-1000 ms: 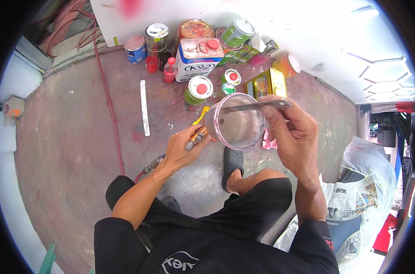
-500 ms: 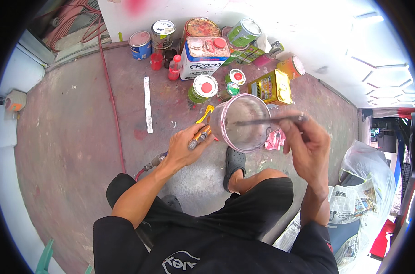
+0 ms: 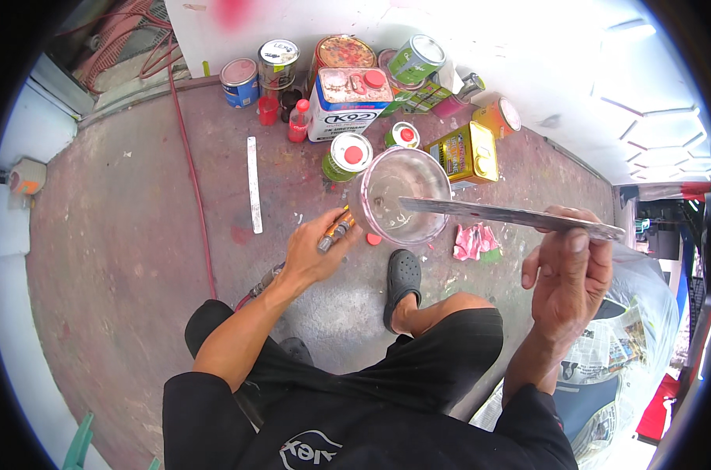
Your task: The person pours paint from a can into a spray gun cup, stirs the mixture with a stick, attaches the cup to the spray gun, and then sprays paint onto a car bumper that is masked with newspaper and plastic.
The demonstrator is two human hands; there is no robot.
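My left hand (image 3: 312, 252) is closed around the orange-gold body of a spray gun (image 3: 338, 232), whose silver fitting points toward me. Above it sits a clear round cup (image 3: 442, 190) with a stained rim, and a small pool of murky liquid shows inside. Between thumb and fingers, my right hand (image 3: 567, 274) grips a long flat mixing stick (image 3: 504, 214), grey and smeared. The stick lies nearly level, its far tip over the cup's mouth; whether it touches the cup I cannot tell.
Beyond the cup stand a white-and-blue can (image 3: 348, 117), a green-and-white can (image 3: 346, 157), a yellow tin (image 3: 465, 153) and several other paint cans. A white strip (image 3: 254, 184), a red hose (image 3: 189, 157) and crumpled pink paper (image 3: 475, 241) lie on the floor. Plastic-covered newspaper (image 3: 614, 345) is at right.
My right hand has moved right, drawing the mixing stick mostly out of the cup. The cup has shifted slightly left and up. My left hand keeps its hold on the spray gun.
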